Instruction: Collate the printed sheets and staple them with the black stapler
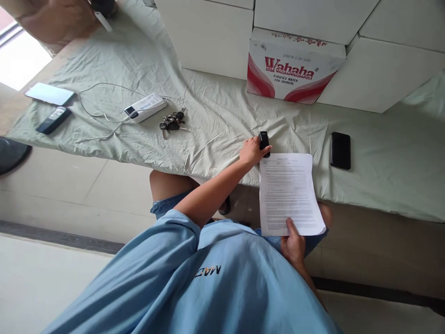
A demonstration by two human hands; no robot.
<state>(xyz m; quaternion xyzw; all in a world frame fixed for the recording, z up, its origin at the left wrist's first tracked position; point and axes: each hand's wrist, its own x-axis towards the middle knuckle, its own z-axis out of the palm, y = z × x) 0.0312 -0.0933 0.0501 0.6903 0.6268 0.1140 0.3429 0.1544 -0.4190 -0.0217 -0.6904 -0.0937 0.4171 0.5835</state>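
Observation:
My left hand [253, 150] is closed round a small black stapler [264, 138] on the cloth-covered table. The stapler sits at the top left corner of a stack of printed paper sheets [287, 190]; whether its jaws are on the paper is hidden. Down at the sheets' lower edge, my right hand [294, 242] grips them, thumb on top and fingers underneath. The stack lies partly on the table's edge and partly over my lap.
A black phone [341, 150] lies right of the papers. Keys [173, 121], a white power strip [146, 107] with cables, a dark remote-like object [54, 120] and another phone [50, 94] lie left. White boxes [215, 39] and a Wahaha carton [292, 69] stand behind.

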